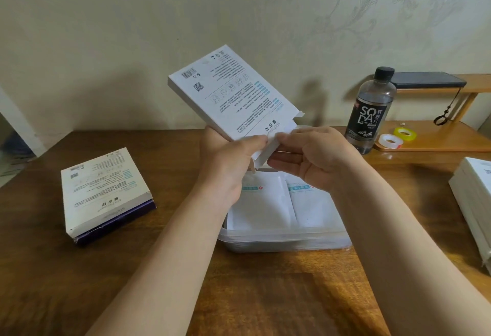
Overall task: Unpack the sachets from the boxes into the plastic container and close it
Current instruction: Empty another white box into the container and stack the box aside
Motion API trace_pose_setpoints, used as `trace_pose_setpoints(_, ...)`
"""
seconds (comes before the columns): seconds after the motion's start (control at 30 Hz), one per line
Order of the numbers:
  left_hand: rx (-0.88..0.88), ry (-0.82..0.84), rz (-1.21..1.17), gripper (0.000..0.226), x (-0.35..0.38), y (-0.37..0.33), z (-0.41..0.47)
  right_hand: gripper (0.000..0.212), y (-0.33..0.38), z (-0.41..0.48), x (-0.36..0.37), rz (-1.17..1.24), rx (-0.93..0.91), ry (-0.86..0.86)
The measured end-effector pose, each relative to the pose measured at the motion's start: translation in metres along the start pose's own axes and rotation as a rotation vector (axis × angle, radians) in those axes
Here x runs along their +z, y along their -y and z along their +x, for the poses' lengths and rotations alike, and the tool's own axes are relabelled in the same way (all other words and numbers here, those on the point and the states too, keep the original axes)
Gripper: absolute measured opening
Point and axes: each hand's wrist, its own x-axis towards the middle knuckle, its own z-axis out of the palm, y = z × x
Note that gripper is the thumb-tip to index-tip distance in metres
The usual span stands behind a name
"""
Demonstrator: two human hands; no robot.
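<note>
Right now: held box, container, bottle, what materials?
Held box: matte white cardboard, going by its folded flaps. Container: translucent frosted plastic; sachets show through. Bottle: clear plastic, probably; glossy dark label, black cap.

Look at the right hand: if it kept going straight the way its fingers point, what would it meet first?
The right hand points leftward at the open end flap of the held box, which it already touches; beyond that lie the left hand's fingers. Depth is hard to judge.

Matt white cardboard box [233, 91], translucent plastic container [284, 240], and glossy dark wood table [79, 282].
</note>
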Motion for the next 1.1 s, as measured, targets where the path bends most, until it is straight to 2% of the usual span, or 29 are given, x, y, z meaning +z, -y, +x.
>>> trace_pose_setpoints(0.07, -0.014, -0.017, -0.010, 0.039, -0.001, 0.001, 0.001, 0.005, 0.001, -0.001, 0.000, -0.018, -0.003, -0.037)
trace_pose_setpoints(0.17, -0.070, -0.025, -0.061, 0.036, -0.001, 0.002, 0.003, 0.012, 0.001, 0.000, 0.000, 0.004, 0.001, -0.061)
trace_pose_setpoints(0.23, -0.135, -0.017, -0.127, 0.039, -0.001, 0.002, 0.003, 0.003, 0.001, 0.001, 0.000, -0.002, 0.024, -0.071)
trace_pose_setpoints(0.43, -0.290, 0.023, -0.290, 0.036, -0.003, 0.000, 0.007, 0.016, -0.006, 0.003, 0.009, 0.018, 0.033, -0.099)
trace_pose_setpoints(0.53, -0.302, -0.041, -0.310, 0.032, -0.006, -0.002, 0.009, 0.022, -0.006, 0.000, 0.015, 0.075, 0.005, -0.051)
trace_pose_setpoints(0.63, -0.297, -0.107, -0.352, 0.030, -0.012, -0.003, 0.015, 0.017, 0.000, -0.002, 0.013, 0.126, -0.046, -0.040)
trace_pose_setpoints(0.73, -0.290, -0.150, -0.391, 0.028, -0.018, -0.007, 0.018, 0.008, 0.006, -0.004, 0.010, 0.170, -0.115, -0.052)
trace_pose_setpoints(0.83, -0.292, -0.184, -0.401, 0.024, -0.022, -0.008, 0.020, 0.010, 0.010, -0.002, 0.006, 0.164, -0.255, -0.065)
trace_pose_setpoints(0.97, -0.310, -0.182, -0.399, 0.025, -0.023, -0.004, 0.024, 0.027, 0.010, -0.001, 0.003, 0.307, -0.448, 0.000)
trace_pose_setpoints(1.07, -0.298, -0.164, -0.376, 0.028, -0.021, -0.001, 0.022, 0.048, 0.012, -0.008, 0.002, 0.297, -0.552, -0.002)
trace_pose_setpoints(1.1, -0.285, -0.166, -0.364, 0.028, -0.020, 0.000, 0.021, 0.049, 0.014, -0.009, 0.000, 0.305, -0.567, -0.016)
